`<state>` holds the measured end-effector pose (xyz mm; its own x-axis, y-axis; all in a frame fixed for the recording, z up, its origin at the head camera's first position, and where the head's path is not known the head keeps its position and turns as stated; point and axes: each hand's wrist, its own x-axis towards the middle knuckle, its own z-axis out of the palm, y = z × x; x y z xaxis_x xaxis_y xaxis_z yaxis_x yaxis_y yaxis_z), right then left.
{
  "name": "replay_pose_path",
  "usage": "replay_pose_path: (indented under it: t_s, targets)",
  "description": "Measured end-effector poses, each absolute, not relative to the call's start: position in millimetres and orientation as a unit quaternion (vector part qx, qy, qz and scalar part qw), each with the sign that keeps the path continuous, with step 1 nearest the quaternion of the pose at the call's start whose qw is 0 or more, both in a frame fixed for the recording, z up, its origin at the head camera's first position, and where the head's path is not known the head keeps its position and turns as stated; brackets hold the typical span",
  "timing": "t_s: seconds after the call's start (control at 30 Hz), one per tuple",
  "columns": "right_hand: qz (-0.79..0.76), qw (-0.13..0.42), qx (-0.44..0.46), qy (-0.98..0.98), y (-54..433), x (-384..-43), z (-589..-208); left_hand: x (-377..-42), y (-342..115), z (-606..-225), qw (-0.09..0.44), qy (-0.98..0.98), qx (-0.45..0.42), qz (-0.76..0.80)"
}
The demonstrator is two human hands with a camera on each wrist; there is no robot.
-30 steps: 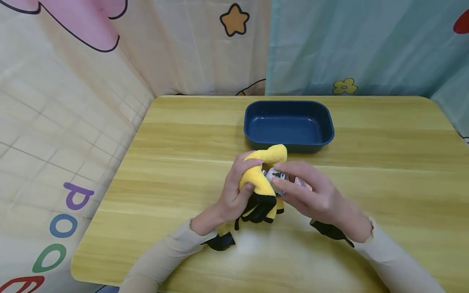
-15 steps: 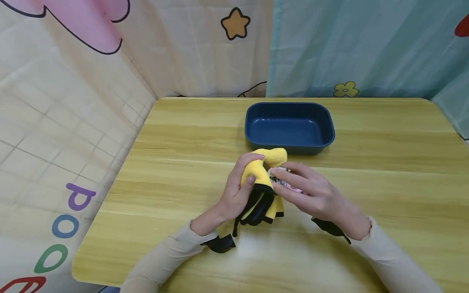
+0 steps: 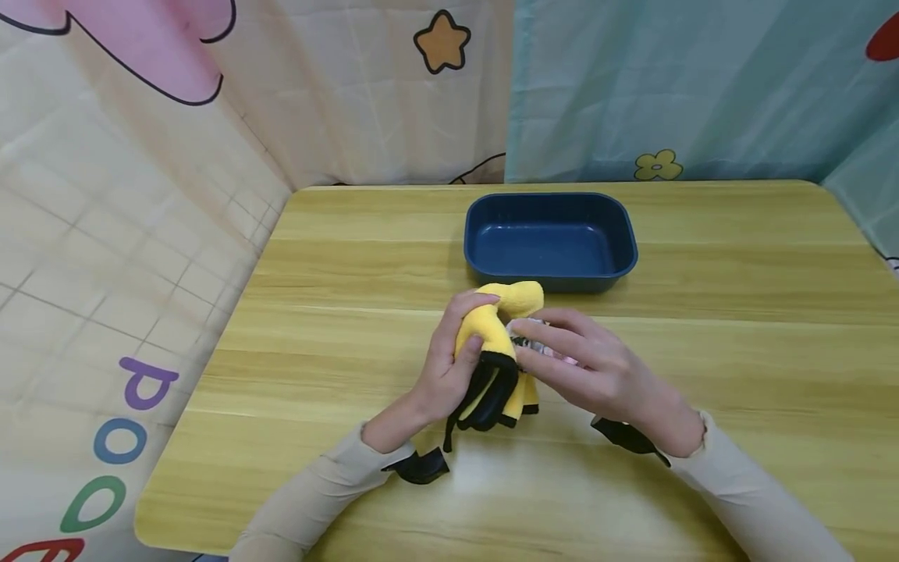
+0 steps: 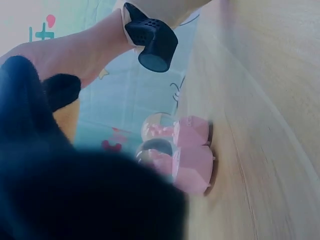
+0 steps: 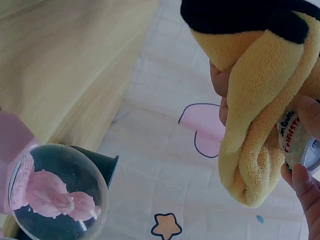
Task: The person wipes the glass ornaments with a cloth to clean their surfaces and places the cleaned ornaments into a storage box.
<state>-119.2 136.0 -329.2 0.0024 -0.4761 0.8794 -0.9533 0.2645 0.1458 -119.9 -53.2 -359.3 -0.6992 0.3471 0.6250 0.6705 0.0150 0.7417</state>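
Note:
In the head view, my left hand (image 3: 445, 363) grips a folded yellow plush cloth (image 3: 486, 332) with black edging. My right hand (image 3: 597, 359) pinches a small snow globe (image 3: 523, 340) against the cloth; most of it is hidden by fingers and folds. Up close in the right wrist view, this snow globe (image 5: 291, 134) has a white base with red and dark Christmas lettering. Two pink snow globes (image 4: 192, 170) stand side by side on the table in the left wrist view. One pink snow globe (image 5: 52, 197) shows a pink figure inside its clear dome.
A dark blue rectangular tub (image 3: 551, 242) stands just beyond the hands on the wooden table (image 3: 337, 312). Printed curtains (image 3: 653, 86) hang behind the table and along its left side. Each wrist wears a black camera (image 4: 155, 47).
My right fingers have shifted down and left over the snow globe, hiding more of its white surface. The cloth's black edge has folded narrower. My left hand keeps its grip.

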Motion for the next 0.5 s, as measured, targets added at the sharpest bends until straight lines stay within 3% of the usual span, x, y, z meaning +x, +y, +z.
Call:
replay_pose_path:
  t_s: [0.5]
  targets:
    - [0.390, 0.437, 0.487, -0.648, 127.9, -111.8, -334.9, -115.9, -54.0, -357.9, 0.196, -0.655, -0.412, -0.602]
